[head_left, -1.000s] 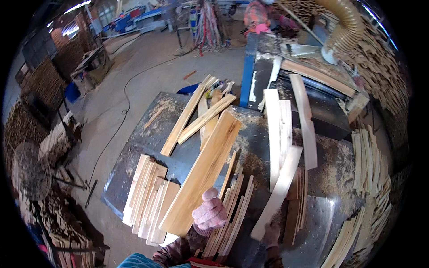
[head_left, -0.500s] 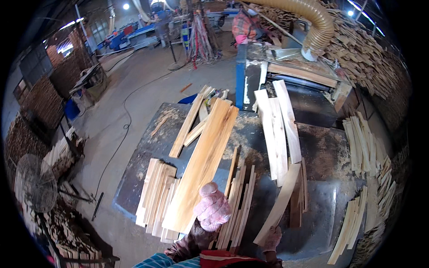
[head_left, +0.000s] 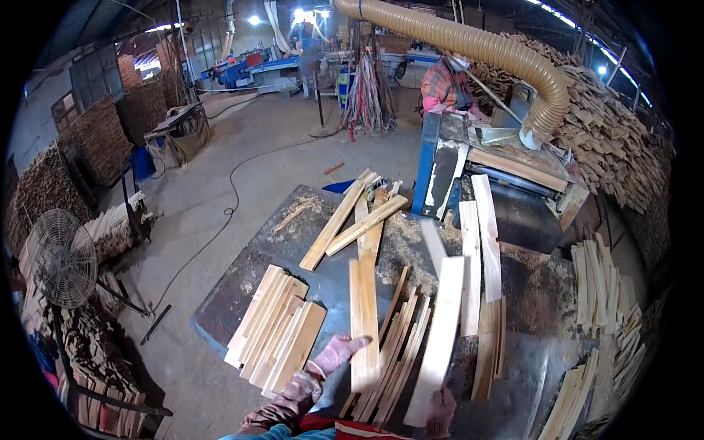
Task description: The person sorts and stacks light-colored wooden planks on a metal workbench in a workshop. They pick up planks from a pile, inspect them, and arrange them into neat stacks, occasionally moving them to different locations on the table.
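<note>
My left hand (head_left: 339,355), in a pinkish glove, is closed on the edge of a tan wooden board (head_left: 364,315), thumb over its face. To its left a stack of boards (head_left: 265,319) lies on the dark tabletop. Near the front edge my right hand (head_left: 441,412), also gloved, is at the near end of a long pale board (head_left: 441,334) and appears to grip it; its fingers are partly in shadow. Between the hands lie several narrow strips (head_left: 398,352), partly covered by the pale board. Beyond the left hand's board, crossed planks (head_left: 359,224) rest on the table.
Pale boards (head_left: 480,249) extend toward a machine (head_left: 506,158) with a thick tan hose (head_left: 469,37). A person (head_left: 444,86) in a checked top is behind it. Wood stacks (head_left: 576,400) stand at right; a fan (head_left: 62,257) and floor cable (head_left: 229,210) are at left.
My left hand has moved left and lifted a board off the stack. The pale board at my right hand now lies straighter and farther left. The view has tilted upward.
</note>
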Tool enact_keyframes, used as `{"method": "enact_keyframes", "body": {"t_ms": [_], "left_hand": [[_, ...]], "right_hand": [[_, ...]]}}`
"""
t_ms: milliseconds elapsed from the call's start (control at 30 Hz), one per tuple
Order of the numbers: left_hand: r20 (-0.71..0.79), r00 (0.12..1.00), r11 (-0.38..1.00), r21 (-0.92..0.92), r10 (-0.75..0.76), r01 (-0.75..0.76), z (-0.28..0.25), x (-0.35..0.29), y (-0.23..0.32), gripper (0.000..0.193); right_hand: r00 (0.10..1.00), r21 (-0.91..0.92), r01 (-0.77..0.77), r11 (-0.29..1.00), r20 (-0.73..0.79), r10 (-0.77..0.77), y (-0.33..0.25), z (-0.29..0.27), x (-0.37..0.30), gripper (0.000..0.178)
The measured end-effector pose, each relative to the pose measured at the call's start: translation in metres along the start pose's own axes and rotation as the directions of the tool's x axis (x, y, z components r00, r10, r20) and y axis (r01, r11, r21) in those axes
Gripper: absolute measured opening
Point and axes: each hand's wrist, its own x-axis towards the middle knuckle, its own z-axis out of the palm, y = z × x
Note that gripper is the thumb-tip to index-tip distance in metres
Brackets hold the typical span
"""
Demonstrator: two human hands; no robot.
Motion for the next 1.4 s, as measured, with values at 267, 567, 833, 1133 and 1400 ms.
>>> {"method": "enact_keyframes", "body": {"t_ms": [267,567,833,1133,1400], "left_hand": [[0.102,0.974,0.942,-0.252,-0.2,0.22,0.045,-0.018,0.006,0.055],[-0.423,0.854,0.574,0.796,0.302,0.191,-0.061,0.024,-0.096,0.061],[-0.317,0.744,0.089,0.94,0.588,0.331,-0.1,0.001,-0.175,0.053],[-0.646,0.468,0.57,0.76,0.604,0.313,-0.125,0.061,-0.223,0.043],[-0.839,0.454,0.472,0.544,0.299,0.694,-0.154,0.076,-0.176,0.086]], "right_hand": [[0.853,-0.316,0.325,0.892,0.506,-0.131,-0.086,0.081,0.03,0.035],[0.72,-0.251,0.497,0.83,0.653,-0.234,-0.031,0.072,0.094,0.033],[0.992,-0.724,0.055,0.688,-0.041,-0.122,0.025,-0.002,0.26,0.07],[0.957,-0.439,-0.29,0.851,-0.136,0.256,0.028,-0.026,0.416,0.076],[0.953,-0.585,-0.291,0.757,-0.113,0.28,0.061,-0.043,0.432,0.048]]}}
